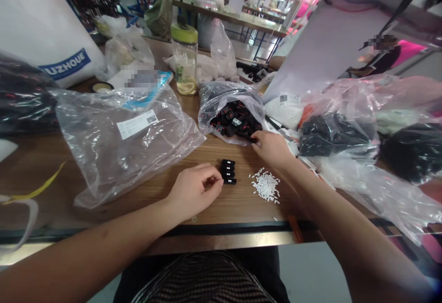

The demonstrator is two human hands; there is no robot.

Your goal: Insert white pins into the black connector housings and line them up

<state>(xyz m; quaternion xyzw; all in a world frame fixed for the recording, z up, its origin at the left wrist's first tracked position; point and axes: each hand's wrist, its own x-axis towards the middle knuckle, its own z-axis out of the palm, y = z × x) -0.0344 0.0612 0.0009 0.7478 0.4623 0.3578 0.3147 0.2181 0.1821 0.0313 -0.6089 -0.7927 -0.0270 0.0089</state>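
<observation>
Several small black parts with white spots [228,168] lie in a short column on the wooden table [193,155]. My left hand [196,188] is at their left side, fingers curled, thumb and fingertips together at the lowest part; whether it grips that part is unclear. My right hand [272,148] is at the front right edge of an open plastic bag [207,109] filled with black parts [231,119]. Its thumb and finger are closed on a dark part. A pile of small white pieces [265,185] lies below my right hand.
A large clear bag [120,155] covers the left of the table. A green-lidded bottle [184,59] stands behind. More bags of black parts [338,132] crowd the right. An orange tool [295,228] lies at the front edge. A person [383,56] is at the back right.
</observation>
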